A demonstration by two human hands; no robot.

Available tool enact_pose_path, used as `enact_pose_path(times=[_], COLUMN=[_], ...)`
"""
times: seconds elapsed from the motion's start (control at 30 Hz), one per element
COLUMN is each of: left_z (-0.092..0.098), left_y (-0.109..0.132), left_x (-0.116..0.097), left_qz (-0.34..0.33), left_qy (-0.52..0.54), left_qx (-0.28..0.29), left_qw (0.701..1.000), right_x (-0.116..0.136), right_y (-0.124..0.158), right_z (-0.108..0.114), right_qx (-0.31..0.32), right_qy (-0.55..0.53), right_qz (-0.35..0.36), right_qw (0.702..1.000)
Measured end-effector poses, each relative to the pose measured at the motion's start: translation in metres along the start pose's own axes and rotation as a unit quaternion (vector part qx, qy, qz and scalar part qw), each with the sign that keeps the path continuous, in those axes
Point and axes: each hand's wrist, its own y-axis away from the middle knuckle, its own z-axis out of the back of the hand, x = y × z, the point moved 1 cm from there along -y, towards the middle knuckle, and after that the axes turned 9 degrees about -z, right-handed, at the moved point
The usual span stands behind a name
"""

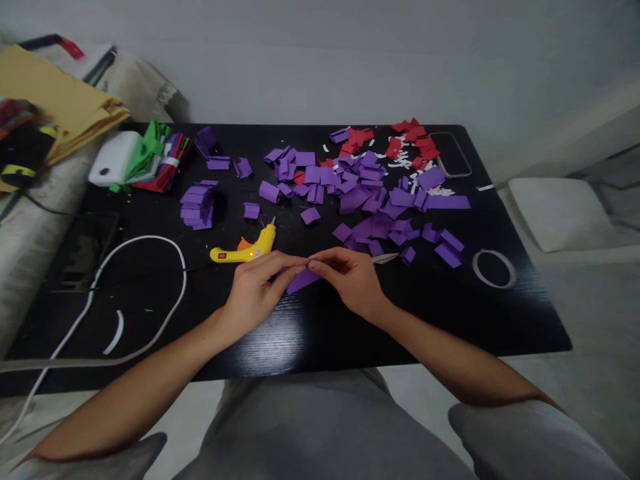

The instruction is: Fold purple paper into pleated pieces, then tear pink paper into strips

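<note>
Between my two hands, just above the dark table (345,333), is a piece of purple paper (303,280). My left hand (260,283) pinches its upper edge between thumb and fingers. From the other side my right hand (350,277) grips the same paper, its fingertips nearly meeting the left ones. A yellow glue gun (250,248) lies just beyond my left hand, nozzle pointing away. Scissors (385,258) show partly behind my right hand. Many folded purple paper pieces (370,220) are scattered past my hands. The lower part of the paper hangs below the fingers.
Red paper pieces (417,137) and white scraps (399,153) lie at the back right, near a phone case (454,175). A tape ring (476,270) is at the right. A white cable (180,257) loops over the left side. Bundled coloured paper (150,150) sits at the back left.
</note>
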Motion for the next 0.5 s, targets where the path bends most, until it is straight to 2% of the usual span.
enact_pose_path(times=[0.27,0.5], left_z=[-0.0003,0.0008], left_y=[0.0004,-0.0020], left_x=[0.0007,0.0018], left_qz=[0.056,0.097], left_qy=[-0.006,0.011], left_qx=[0.012,0.045], left_qw=[0.998,0.994], right_x=[0.0000,-0.0028], right_y=[0.0023,0.0013], right_z=[-0.0019,-0.0030], right_qx=[-0.030,-0.015], right_qy=[0.021,0.001], right_qz=[0.003,-0.006], right_qw=[0.999,1.000])
